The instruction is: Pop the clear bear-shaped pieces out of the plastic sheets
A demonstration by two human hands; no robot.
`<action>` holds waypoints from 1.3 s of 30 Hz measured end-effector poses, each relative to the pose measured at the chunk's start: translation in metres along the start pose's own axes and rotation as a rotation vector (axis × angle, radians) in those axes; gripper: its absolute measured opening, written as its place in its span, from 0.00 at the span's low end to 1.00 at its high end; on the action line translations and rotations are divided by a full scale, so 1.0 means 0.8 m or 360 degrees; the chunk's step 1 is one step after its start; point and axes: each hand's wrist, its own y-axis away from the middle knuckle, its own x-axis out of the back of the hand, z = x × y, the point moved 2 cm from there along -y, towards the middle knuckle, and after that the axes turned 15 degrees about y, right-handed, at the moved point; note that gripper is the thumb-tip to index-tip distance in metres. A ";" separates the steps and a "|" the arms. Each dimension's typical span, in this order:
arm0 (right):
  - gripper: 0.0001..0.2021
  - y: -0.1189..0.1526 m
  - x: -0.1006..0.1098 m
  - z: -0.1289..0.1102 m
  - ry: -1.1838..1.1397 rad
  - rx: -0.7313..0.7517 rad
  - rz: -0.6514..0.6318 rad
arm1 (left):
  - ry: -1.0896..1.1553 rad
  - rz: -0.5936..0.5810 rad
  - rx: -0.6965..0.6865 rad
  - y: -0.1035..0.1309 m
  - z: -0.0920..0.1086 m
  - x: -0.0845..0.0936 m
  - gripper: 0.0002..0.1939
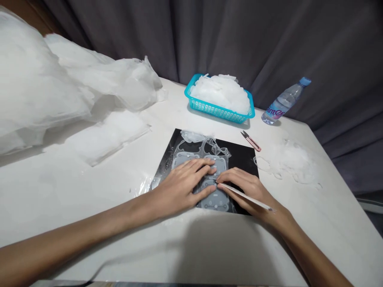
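Note:
My left hand (188, 179) lies open over a clear, moulded plastic sheet (214, 201), its fingers spread and resting on the rounded panels. Between the fingertips of my right hand (242, 185) is a slim white pen-shaped tool (247, 196), its tip down at the sheet near my left fingers. Whether that tip is a blade is too small to tell. Under the sheet lies a black mat (241, 153). Loose clear plastic trimmings (216, 146) curl at the sheet's far end.
A turquoise basket (221, 113) heaped with white translucent pieces (221, 93) stands at the back. Pink-handled thread snips (251, 141) lie beyond the mat, near a water bottle (285, 101). Clear scraps (299, 163) are at right; large plastic bags (38, 83) and a flat packet (107, 135) at left.

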 end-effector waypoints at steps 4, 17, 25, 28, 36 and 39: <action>0.06 -0.001 0.003 -0.003 0.0243 0.0118 0.0023 | -0.0007 0.0014 -0.0047 -0.001 -0.002 -0.003 0.25; 0.07 0.005 0.013 0.002 -0.0022 0.0001 -0.0085 | 0.0083 0.0035 -0.0015 -0.002 -0.009 0.001 0.28; 0.07 0.004 -0.007 0.011 0.0417 0.0234 0.0076 | 0.0017 0.0058 -0.0135 -0.004 -0.006 0.001 0.26; 0.10 0.008 -0.017 0.013 0.0632 0.0268 0.0098 | -0.0066 0.0060 -0.0214 -0.004 -0.006 0.001 0.26; 0.13 -0.006 -0.015 0.010 0.0427 0.0056 0.0311 | -0.0125 0.0058 -0.0043 -0.002 -0.011 0.003 0.45; 0.11 -0.023 0.007 0.049 0.0347 -0.0399 0.0681 | -0.0104 0.0057 0.0007 0.000 -0.017 0.002 0.53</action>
